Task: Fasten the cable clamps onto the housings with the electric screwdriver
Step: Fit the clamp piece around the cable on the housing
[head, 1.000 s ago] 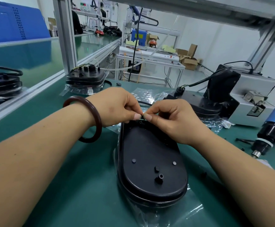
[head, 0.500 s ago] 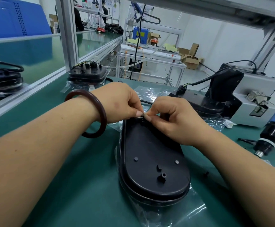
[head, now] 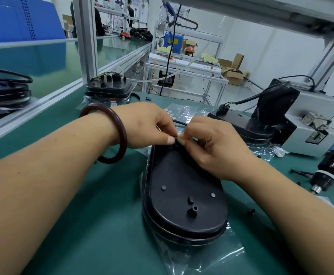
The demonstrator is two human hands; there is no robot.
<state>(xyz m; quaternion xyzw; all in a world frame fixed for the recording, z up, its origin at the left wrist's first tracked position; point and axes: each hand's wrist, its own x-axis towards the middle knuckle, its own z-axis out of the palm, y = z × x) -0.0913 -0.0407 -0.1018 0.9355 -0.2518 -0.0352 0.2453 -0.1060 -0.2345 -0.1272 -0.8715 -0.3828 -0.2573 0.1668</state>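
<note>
- a black oval plastic housing (head: pixel 184 195) lies flat side up on a clear plastic bag (head: pixel 205 255), in the middle of the green bench mat (head: pixel 102 225); short round studs stand on its near half.
- the left hand (head: pixel 148 126) and the right hand (head: pixel 211 149) meet at the housing's far end, thumb and forefinger tips almost touching.
- both hands pinch a small black cable clamp (head: pixel 176 139) between those curled fingertips, right at the housing's far rim; the piece is mostly hidden, so it is probably the clamp but its shape is unclear.
- a dark brown round bangle (head: pixel 110 133) sits on the left wrist.
- the blue-bodied electric screwdriver (head: pixel 333 163) with a black nose hangs at the right edge, tip down, well apart from both hands.
- a second black housing (head: pixel 249 128) with a cable lies beyond the right hand, beside a grey metal box (head: pixel 317 124).
- a third black housing (head: pixel 108 90) with wires on top stands at the far left.
- the yellow label on a blue unit (head: pixel 171 41) in the background is too blurred to read.
</note>
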